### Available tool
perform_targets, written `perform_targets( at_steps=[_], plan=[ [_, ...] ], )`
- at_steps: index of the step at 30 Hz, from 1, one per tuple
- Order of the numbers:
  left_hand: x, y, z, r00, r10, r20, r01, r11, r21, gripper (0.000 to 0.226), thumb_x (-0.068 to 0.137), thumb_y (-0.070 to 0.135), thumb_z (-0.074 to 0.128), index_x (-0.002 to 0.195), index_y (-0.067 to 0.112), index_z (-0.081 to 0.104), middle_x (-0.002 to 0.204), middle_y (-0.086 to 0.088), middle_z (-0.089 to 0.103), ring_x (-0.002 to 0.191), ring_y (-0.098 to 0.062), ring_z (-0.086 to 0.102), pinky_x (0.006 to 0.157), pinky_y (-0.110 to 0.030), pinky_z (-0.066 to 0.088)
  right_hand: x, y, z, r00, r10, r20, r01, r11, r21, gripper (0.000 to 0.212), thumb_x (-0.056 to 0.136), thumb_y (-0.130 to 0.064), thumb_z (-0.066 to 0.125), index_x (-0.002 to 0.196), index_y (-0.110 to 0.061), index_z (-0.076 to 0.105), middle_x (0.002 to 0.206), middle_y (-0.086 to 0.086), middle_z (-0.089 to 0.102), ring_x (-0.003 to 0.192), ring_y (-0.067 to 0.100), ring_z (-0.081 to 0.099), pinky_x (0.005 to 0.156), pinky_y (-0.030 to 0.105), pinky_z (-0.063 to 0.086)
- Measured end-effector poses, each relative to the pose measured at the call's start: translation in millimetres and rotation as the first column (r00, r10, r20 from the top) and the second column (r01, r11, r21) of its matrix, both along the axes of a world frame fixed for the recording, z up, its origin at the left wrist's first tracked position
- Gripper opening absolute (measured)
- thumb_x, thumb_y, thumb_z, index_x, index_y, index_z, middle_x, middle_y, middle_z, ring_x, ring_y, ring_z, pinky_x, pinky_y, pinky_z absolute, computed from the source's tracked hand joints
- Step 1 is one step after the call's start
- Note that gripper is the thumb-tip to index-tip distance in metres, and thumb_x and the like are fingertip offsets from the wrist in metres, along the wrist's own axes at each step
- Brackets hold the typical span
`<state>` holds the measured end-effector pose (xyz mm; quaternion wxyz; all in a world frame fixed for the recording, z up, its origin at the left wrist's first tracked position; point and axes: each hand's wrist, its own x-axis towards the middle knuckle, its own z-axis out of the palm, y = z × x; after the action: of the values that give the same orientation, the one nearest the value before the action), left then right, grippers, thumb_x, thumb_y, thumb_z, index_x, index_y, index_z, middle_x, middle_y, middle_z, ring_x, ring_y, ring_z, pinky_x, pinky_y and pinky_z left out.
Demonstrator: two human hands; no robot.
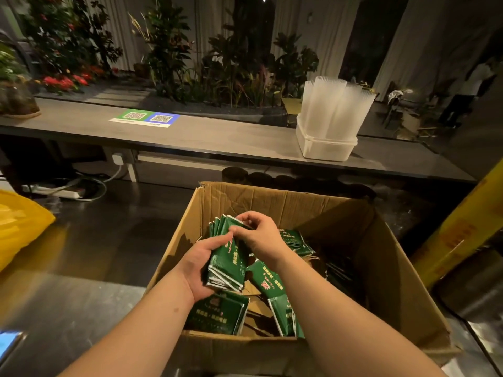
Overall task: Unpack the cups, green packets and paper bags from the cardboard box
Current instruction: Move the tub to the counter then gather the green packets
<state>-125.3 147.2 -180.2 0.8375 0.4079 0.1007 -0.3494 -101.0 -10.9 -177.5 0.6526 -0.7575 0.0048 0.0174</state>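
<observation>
Two bare forearms reach from the bottom edge into the open cardboard box (394, 268), which stands on a steel worktop (95, 254) near its front edge. The left hand (201, 268) grips the lower half of a bundle of green packets (227, 262): its palm is against the bundle's left side, its fingers are hidden behind, and its thumb lies up along the front. The right hand (261, 235) comes from the other side with curled fingers, pinching the bundle's upper end. The bundle sits between the two hands, upright and tilted slightly, over the box's left half and about level with its rim.

The packets are flat, dark green and glossy, with pale silvery edges and red and gold print; their top edges fan apart a little.

Loose green packets (217, 314) lie on the box floor against the near wall, more stand on edge beside them, and a few lie by the far wall behind the right wrist. The right half of the box is in shadow, and I cannot tell what is in it.

Beyond the box, translucent cups (334, 110) stand in tall stacks in a white tub (325, 148) at the right end of a grey counter (217, 137). A QR-code sign (144, 118) lies flat near the counter's middle. A yellow bag (19, 221) sits at the worktop's left edge.
</observation>
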Motion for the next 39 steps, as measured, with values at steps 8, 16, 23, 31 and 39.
perform_targets(
  at_steps=[8,16,23,31,39],
  plan=[
    [13,4,-4,0.931,0.356,-0.084,-0.359,0.933,-0.023,0.043,0.092,0.019,0.066,0.132,0.003,0.060,0.127,-0.020,0.067,0.113,-0.034,0.066,0.091,-0.050,0.053,0,-14,-56,0.907,0.046,-0.418,-0.293,0.782,-0.549,0.026,0.095,-0.031,0.070,0.110,-0.010,0.066,0.106,0.009,0.071,0.094,0.019,0.068,0.088,0.038,0.060],
    [15,5,-7,0.908,0.400,-0.124,-0.409,0.911,-0.051,0.041,0.092,0.026,0.067,0.127,0.004,0.062,0.121,-0.018,0.066,0.109,-0.031,0.065,0.094,-0.048,0.051,-13,26,-64,0.816,0.289,-0.501,-0.542,0.079,-0.836,0.038,0.093,-0.038,0.072,0.115,-0.007,0.069,0.098,0.008,0.062,0.092,0.028,0.061,0.078,0.038,0.056],
    [15,7,-4,0.904,0.405,-0.133,-0.417,0.906,-0.077,0.039,0.096,0.030,0.063,0.126,0.005,0.062,0.123,-0.016,0.064,0.109,-0.030,0.063,0.088,-0.046,0.051,1,-2,-62,0.892,0.178,-0.416,-0.422,0.661,-0.620,0.012,0.092,-0.013,0.073,0.102,-0.012,0.066,0.114,0.008,0.068,0.110,0.025,0.063,0.098,0.041,0.056],
    [14,5,0,0.899,0.412,-0.145,-0.426,0.902,-0.077,0.041,0.097,0.032,0.062,0.125,0.002,0.062,0.127,-0.017,0.065,0.115,-0.030,0.062,0.092,-0.046,0.050,5,-72,-59,0.936,-0.073,-0.345,-0.122,0.852,-0.509,0.040,0.088,0.013,0.066,0.113,-0.018,0.070,0.121,0.007,0.062,0.108,0.022,0.063,0.084,0.032,0.061],
    [13,4,-2,0.896,0.422,-0.141,-0.435,0.897,-0.082,0.041,0.097,0.032,0.061,0.126,0.002,0.061,0.123,-0.017,0.064,0.109,-0.030,0.062,0.095,-0.046,0.050,0,-94,-74,0.940,-0.228,-0.254,0.001,0.745,-0.667,0.041,0.089,-0.013,0.077,0.127,-0.013,0.063,0.127,0.008,0.063,0.114,0.023,0.062,0.098,0.038,0.054]
  ],
)
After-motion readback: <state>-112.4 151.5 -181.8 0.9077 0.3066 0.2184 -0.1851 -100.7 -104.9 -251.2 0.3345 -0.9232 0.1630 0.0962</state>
